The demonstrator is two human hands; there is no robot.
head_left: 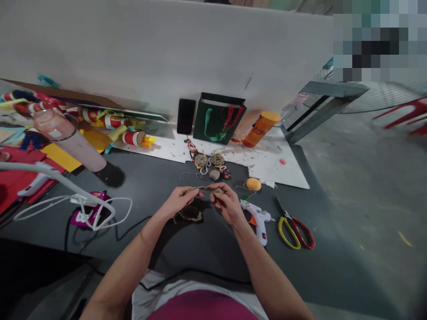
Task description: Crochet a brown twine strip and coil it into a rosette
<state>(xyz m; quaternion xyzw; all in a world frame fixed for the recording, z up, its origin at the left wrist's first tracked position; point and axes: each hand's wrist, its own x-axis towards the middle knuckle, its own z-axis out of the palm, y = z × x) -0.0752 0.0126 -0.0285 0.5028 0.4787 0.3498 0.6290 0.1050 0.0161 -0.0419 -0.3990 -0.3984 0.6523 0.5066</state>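
Left hand (180, 201) and right hand (228, 202) are being pinched onto a cord (207, 189), which is being held by the fingertips above a dark coil (190, 214). Relative to the cord, a glue gun (256, 220) is being left just rightward, and jute rosettes (201, 161) are being kept just beyond.

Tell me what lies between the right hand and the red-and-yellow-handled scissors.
The head view shows a white hot glue gun with an orange trigger between the right hand and the scissors, on the dark mat.
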